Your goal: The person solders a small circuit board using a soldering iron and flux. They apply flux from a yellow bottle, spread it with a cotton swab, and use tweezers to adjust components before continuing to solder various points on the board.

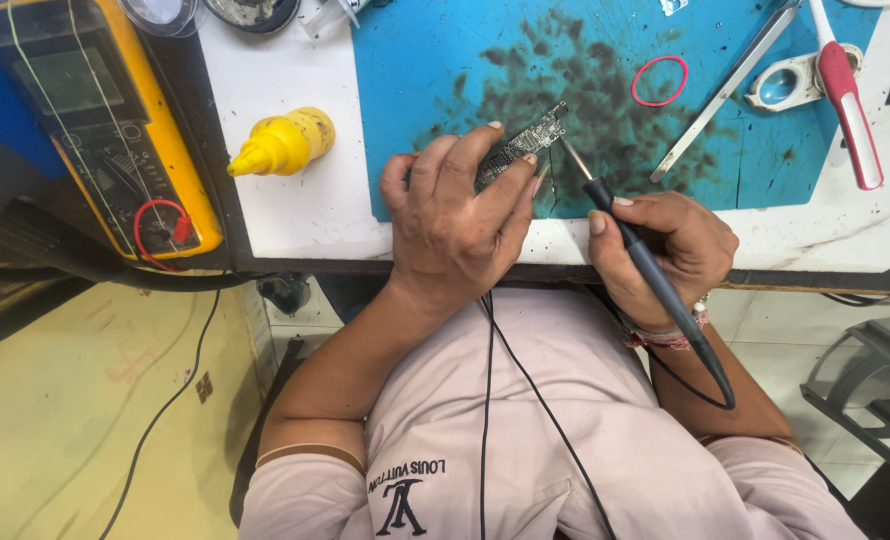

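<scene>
Two hands work at the tabletop's (295, 215) near edge. The left hand (455, 225) pinches one small circuit board (521, 143) between its fingers, holding it tilted just above the stained blue mat (435, 60). The right hand (670, 250) is closed around one black probe (625, 235), whose metal tip meets the board's right end. Farther out lie one red rubber band (659, 81), one pair of metal tweezers (725, 90), one red-handled tool (850, 100), one yellow bottle (283, 142) and one yellow multimeter (105, 120). Bare mat lies open between the board and the band.
</scene>
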